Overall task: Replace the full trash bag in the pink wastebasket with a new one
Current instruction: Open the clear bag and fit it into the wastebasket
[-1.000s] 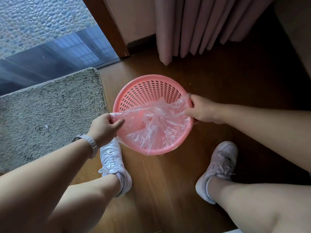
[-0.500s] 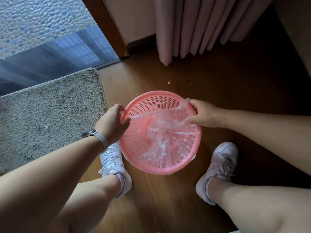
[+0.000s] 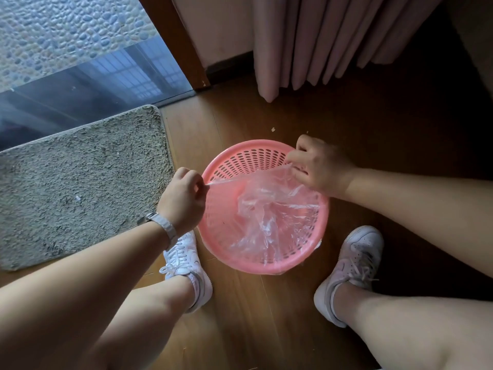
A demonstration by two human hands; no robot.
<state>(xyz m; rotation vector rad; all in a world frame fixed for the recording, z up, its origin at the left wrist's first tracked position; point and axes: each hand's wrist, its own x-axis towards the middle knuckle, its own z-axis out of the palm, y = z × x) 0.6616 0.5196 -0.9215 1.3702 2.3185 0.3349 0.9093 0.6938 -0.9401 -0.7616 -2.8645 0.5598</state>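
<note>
Both grips pinch the mouth of the clear trash bag (image 3: 266, 217): left hand (image 3: 184, 198) at the left rim of the pink wastebasket (image 3: 256, 265) on the wooden floor (image 3: 240, 316), right hand (image 3: 317, 164) at the far-right rim. Such thin film could tear or slip off if stretched too hard. Only the crumpled bag lies inside.

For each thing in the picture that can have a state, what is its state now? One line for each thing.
pink wastebasket: upright on the floor, no trash visible inside.
clear bag: partly inside, near edge over the rim, far edge pulled taut between the hands.
left hand: pinching the bag edge.
right hand: gripping the bag edge at the rim.
curtain: drawn, hanging above the floor.
</note>
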